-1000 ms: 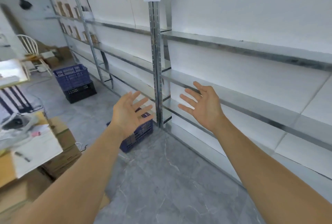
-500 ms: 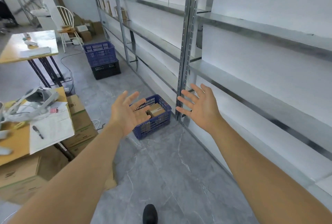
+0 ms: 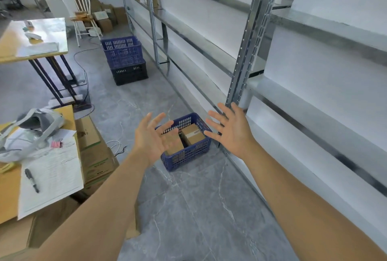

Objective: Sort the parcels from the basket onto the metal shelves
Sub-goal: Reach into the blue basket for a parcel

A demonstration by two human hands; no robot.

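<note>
Nearest to you, both forearms reach forward over the grey floor, and neither hand holds anything. Your left hand (image 3: 154,138) has its fingers spread wide, palm turned inward; your right hand (image 3: 231,130) mirrors it, fingers fanned and apart. They frame the blue basket (image 3: 188,153) that sits on the floor just beyond them, close against the foot of the metal shelves (image 3: 247,55).

Inside the basket lie the parcels, brown cardboard boxes: one parcel (image 3: 192,134) shows its taped top clearly, and a second box (image 3: 174,147) lies just beside it to the left, partly covered by your left fingers.

By my reading, you are at the reach-in step: nothing is picked up yet. The next move calls for lowering both hands into the basket, closing them on one box from its two sides, and lifting it clear of the rim before turning to a shelf on your right.

Further off, a stack of crates (image 3: 125,59) stands by the shelving, blue on top of black, and a white chair (image 3: 82,7) stands near more cartons at the far wall.

You cannot tell how many parcels the basket holds in all; your left hand and the basket wall hide part of it. The far shelves carry some small brown items, too distant to identify. The crates' contents are not visible.
</note>
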